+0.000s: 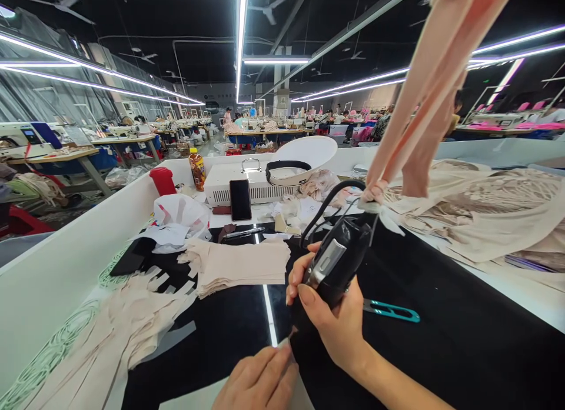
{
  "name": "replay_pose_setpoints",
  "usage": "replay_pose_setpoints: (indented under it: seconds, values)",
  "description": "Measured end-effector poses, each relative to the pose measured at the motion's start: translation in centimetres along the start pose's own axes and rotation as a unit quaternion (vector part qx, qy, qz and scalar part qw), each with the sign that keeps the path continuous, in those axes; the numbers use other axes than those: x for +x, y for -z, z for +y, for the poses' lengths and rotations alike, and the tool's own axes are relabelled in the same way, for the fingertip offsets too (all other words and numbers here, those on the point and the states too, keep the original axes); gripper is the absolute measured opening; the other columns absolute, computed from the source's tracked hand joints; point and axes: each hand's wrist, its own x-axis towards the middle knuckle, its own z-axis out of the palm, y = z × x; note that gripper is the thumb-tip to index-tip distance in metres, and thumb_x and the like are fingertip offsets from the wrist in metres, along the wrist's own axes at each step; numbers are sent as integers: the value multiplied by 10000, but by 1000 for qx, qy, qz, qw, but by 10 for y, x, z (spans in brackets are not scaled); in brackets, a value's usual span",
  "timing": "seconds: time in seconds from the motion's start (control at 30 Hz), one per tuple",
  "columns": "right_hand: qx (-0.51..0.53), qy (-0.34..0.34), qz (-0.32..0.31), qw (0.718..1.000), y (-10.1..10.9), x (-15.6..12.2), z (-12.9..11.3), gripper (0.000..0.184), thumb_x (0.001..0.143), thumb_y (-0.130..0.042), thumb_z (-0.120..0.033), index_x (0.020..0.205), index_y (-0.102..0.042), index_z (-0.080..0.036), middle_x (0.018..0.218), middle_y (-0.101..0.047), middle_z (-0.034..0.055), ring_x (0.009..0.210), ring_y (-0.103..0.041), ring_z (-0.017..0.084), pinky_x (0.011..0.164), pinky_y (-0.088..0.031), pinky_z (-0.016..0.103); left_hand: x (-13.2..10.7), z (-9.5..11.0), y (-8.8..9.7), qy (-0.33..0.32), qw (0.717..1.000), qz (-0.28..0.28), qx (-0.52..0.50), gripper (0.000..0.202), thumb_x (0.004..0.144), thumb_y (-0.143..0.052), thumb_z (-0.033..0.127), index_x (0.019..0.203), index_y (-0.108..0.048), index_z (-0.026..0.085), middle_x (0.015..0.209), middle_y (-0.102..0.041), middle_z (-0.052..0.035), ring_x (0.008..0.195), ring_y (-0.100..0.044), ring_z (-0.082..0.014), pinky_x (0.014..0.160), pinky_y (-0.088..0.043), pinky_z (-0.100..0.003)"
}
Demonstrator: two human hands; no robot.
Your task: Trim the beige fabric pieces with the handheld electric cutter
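My right hand point(339, 327) is wrapped around a black handheld power tool point(353, 245) with a silver side plate and a black cable. The tool tilts, its lower end hidden behind my fingers. Pink fabric strips point(415, 92) are knotted at its top and run upward. Low in the middle, my left hand point(260, 377) has its fingers pressed together on a pale fabric piece point(286, 343), close to the tool's lower end. Beneath it lies a pale flat sheet point(198, 398). Teal thread snips point(392, 311) rest on the black surface point(424, 351) just right of my right hand.
Stacked beige fabric pieces point(242, 263) and loose strips point(115, 333) lie left. Green cord point(57, 345) runs along the white side wall point(79, 263). Behind are a phone point(241, 200), a white vented box point(216, 183), a bottle point(197, 169) and a visor point(309, 157). Beige fabric point(498, 222) lies right.
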Motion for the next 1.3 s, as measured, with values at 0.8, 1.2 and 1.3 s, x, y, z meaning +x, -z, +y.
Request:
replay_pose_setpoints:
  seconds: [0.8,1.2,1.3]
  values:
    - [-10,-38,-9,999,5,-6,3,355,954,-736,-194,1220,-525,-298,870,-655,-34,618,-635,137,574,-579,294,5,7,-7,28,997,67,-6,328,1137,-429,217,1192,-753,217,1261,-762,39,1105,-686,-127,832,-555,-222]
    - [-11,-33,1,999,3,-4,5,319,964,-741,-240,1193,-529,-303,851,-650,-46,604,-620,128,560,-563,286,6,7,-7,35,997,68,-12,341,1134,-417,216,1199,-752,213,1264,-754,18,1093,-681,-138,824,-556,-221]
    - [9,-30,-6,999,3,-4,7,332,965,-759,-258,1205,-533,-301,866,-646,-42,625,-627,125,582,-572,289,9,8,-6,41,995,88,-16,346,1137,-411,208,1153,-756,209,1215,-769,31,1062,-685,-129,802,-547,-222]
